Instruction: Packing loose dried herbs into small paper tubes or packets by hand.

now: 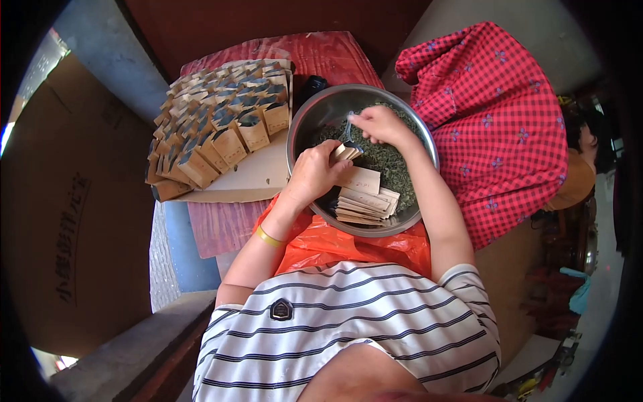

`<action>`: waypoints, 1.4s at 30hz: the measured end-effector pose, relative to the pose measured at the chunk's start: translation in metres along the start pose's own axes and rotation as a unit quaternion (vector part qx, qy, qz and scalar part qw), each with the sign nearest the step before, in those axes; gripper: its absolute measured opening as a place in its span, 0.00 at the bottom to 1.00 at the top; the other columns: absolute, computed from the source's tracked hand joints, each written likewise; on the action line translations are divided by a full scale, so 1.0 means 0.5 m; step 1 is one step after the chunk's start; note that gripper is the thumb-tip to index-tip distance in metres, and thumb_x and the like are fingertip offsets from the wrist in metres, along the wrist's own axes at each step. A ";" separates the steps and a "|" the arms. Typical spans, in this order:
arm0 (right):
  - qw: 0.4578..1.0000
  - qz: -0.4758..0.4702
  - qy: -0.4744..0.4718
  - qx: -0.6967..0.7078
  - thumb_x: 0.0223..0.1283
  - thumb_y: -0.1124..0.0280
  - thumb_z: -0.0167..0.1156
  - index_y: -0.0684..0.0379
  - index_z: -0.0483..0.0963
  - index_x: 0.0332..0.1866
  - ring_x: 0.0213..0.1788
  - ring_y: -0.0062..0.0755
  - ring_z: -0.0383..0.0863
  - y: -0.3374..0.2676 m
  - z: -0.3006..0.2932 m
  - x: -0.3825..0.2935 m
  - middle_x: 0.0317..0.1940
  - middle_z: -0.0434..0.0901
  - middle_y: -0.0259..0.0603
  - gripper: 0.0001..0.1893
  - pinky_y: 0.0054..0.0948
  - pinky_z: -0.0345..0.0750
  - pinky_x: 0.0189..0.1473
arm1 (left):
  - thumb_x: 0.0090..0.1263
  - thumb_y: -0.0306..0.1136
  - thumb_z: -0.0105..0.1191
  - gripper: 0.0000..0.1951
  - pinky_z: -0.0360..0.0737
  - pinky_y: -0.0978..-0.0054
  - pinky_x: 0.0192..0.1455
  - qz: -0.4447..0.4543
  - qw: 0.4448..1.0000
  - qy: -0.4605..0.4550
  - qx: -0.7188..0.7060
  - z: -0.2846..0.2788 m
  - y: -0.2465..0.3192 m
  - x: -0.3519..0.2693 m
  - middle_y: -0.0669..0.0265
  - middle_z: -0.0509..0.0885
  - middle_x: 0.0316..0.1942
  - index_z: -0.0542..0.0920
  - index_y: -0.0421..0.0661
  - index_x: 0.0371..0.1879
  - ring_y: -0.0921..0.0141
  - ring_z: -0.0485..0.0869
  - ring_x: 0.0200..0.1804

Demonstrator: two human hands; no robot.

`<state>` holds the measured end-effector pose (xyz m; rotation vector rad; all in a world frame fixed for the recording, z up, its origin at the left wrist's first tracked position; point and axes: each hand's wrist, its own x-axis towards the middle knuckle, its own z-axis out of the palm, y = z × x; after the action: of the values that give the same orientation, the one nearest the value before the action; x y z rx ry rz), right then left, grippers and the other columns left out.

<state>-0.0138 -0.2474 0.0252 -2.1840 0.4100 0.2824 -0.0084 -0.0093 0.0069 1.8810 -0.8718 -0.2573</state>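
Note:
A round steel basin [429, 145] holds dried green leaves [387, 158], which look like loose tea. Over it, my left hand [319, 168] grips a small brown paper packet [348, 151], its dark-lined mouth upward. My right hand [382, 124] pinches the handle of a clear plastic scoop [349, 126], whose lower end is at the packet's mouth; whether leaves are in the scoop cannot be told. A stack of flat paper packets [369, 203] lies inside the basin's near side, just below my left hand. To the left, many upright paper packets [231, 145] stand in rows, several with open tops.
The rows stand on a cardboard tray [251, 177] on a red wooden table [331, 50]. A black object [314, 85] lies behind the basin. Red checked cloth [497, 125] is at right, an orange plastic bag [351, 246] below the basin, a large carton [70, 201] at left.

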 end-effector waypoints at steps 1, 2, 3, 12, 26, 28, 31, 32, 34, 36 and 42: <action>0.985 -0.004 0.051 -0.163 0.64 0.42 0.59 0.60 0.82 0.40 0.32 0.37 0.86 -0.011 0.016 0.021 0.30 0.85 0.43 0.26 0.32 0.81 0.33 | 0.63 0.36 0.68 0.25 0.81 0.64 0.43 -0.013 1.000 -0.002 -0.004 -0.003 0.006 0.002 0.46 0.86 0.35 0.79 0.33 0.56 0.57 0.87 0.37; 0.942 -0.007 0.099 -0.322 0.62 0.43 0.60 0.61 0.83 0.37 0.36 0.45 0.88 -0.017 0.033 0.037 0.33 0.86 0.48 0.26 0.40 0.83 0.39 | 0.63 0.36 0.68 0.26 0.81 0.65 0.42 -0.027 1.000 -0.004 -0.008 -0.004 0.011 0.003 0.47 0.86 0.35 0.78 0.32 0.56 0.59 0.87 0.35; 0.935 0.009 0.097 -0.340 0.58 0.43 0.61 0.61 0.84 0.35 0.45 0.55 0.86 -0.010 0.053 0.057 0.38 0.86 0.54 0.26 0.49 0.81 0.49 | 0.63 0.36 0.68 0.26 0.81 0.65 0.42 -0.024 1.000 -0.006 -0.007 -0.002 0.011 0.003 0.47 0.86 0.35 0.78 0.32 0.56 0.59 0.87 0.35; 0.998 -0.033 0.053 -0.009 0.64 0.59 0.61 0.61 0.81 0.41 0.36 0.51 0.87 0.053 0.053 0.095 0.32 0.86 0.51 0.15 0.43 0.81 0.41 | 0.62 0.35 0.68 0.25 0.81 0.64 0.42 -0.037 0.999 0.011 -0.021 -0.002 0.008 -0.002 0.48 0.86 0.33 0.79 0.34 0.55 0.56 0.85 0.36; 0.978 -0.177 -0.015 0.114 0.74 0.59 0.54 0.64 0.79 0.41 0.30 0.26 0.83 0.105 0.107 0.084 0.28 0.83 0.39 0.17 0.29 0.79 0.35 | 0.63 0.34 0.68 0.24 0.82 0.64 0.43 -0.058 0.996 0.038 -0.048 0.005 0.019 0.004 0.47 0.86 0.35 0.78 0.34 0.54 0.54 0.88 0.38; 0.983 -0.131 0.023 0.123 0.75 0.59 0.52 0.62 0.79 0.37 0.26 0.22 0.80 0.059 0.071 0.060 0.23 0.80 0.35 0.17 0.26 0.77 0.32 | 0.64 0.32 0.69 0.23 0.77 0.76 0.36 -0.074 0.995 0.056 -0.038 0.005 0.015 0.000 0.64 0.82 0.28 0.79 0.34 0.55 0.77 0.74 0.30; 0.973 -0.145 0.145 0.103 0.75 0.60 0.52 0.62 0.78 0.34 0.23 0.21 0.78 0.036 0.014 0.033 0.21 0.79 0.34 0.17 0.25 0.76 0.29 | 0.64 0.32 0.69 0.23 0.77 0.75 0.37 -0.085 0.995 0.051 -0.027 0.009 0.016 0.004 0.63 0.82 0.28 0.79 0.33 0.55 0.77 0.75 0.31; 0.962 -0.165 0.170 0.137 0.76 0.59 0.50 0.61 0.77 0.35 0.21 0.15 0.72 0.034 0.005 0.028 0.20 0.74 0.30 0.18 0.18 0.71 0.24 | 0.64 0.32 0.69 0.23 0.77 0.75 0.37 -0.087 0.995 0.052 -0.026 0.009 0.016 0.004 0.63 0.82 0.28 0.79 0.33 0.55 0.77 0.75 0.31; 0.945 -0.192 0.196 0.176 0.76 0.59 0.50 0.60 0.77 0.33 0.21 0.14 0.72 0.010 -0.010 0.002 0.19 0.73 0.29 0.18 0.16 0.70 0.24 | 0.64 0.32 0.69 0.24 0.78 0.75 0.38 -0.080 0.995 0.056 -0.019 0.011 0.013 0.007 0.62 0.83 0.29 0.78 0.33 0.56 0.77 0.77 0.32; 0.941 -0.197 0.186 0.203 0.76 0.59 0.51 0.60 0.77 0.33 0.21 0.14 0.72 0.001 -0.011 -0.008 0.19 0.73 0.29 0.18 0.17 0.70 0.24 | 0.64 0.32 0.69 0.24 0.79 0.74 0.39 -0.079 0.995 0.058 -0.013 0.014 0.009 0.008 0.61 0.84 0.30 0.78 0.33 0.56 0.76 0.79 0.33; 0.909 -0.351 0.223 -0.015 0.74 0.61 0.54 0.59 0.77 0.36 0.31 0.47 0.86 -0.056 0.031 -0.054 0.26 0.82 0.45 0.13 0.39 0.80 0.31 | 0.64 0.34 0.68 0.26 0.82 0.70 0.42 -0.078 0.995 0.063 0.017 0.014 0.005 0.007 0.54 0.86 0.34 0.76 0.34 0.58 0.68 0.85 0.36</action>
<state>-0.0287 -0.2139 0.0457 -2.2604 -0.1599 -0.6194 -0.0107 -0.0171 0.0063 1.9778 -0.6495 -0.2162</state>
